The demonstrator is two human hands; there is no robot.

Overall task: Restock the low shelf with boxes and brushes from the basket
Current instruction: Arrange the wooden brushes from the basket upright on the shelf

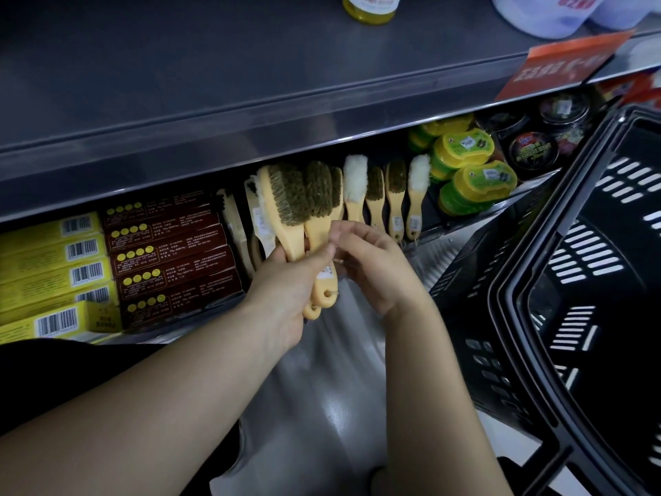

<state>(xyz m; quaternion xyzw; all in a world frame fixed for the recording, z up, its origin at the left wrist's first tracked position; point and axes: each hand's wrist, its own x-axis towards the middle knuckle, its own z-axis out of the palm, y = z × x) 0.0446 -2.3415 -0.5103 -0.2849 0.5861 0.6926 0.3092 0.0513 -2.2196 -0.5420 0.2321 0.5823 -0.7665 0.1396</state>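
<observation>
My left hand [286, 291] grips the handles of a bunch of wooden brushes [304, 205] with brown bristles, held upright in front of the low shelf [425, 238]. My right hand [368, 263] is at the same handles, fingers curled and pinching near a thin hanging loop. More brushes [390, 195], some brown and some with white fleece heads, stand on the shelf just behind. Yellow boxes [53, 266] and dark red boxes [168, 255] lie stacked at the shelf's left. The black basket [536, 281] stands at the right; what shows of its inside holds nothing.
A grey upper shelf [250, 112] overhangs the low one. Green-and-yellow tubs [465, 162] and black round tins [536, 145] fill the low shelf's right end. An orange price sign [558, 66] hangs from the upper shelf. Shiny grey floor lies below my arms.
</observation>
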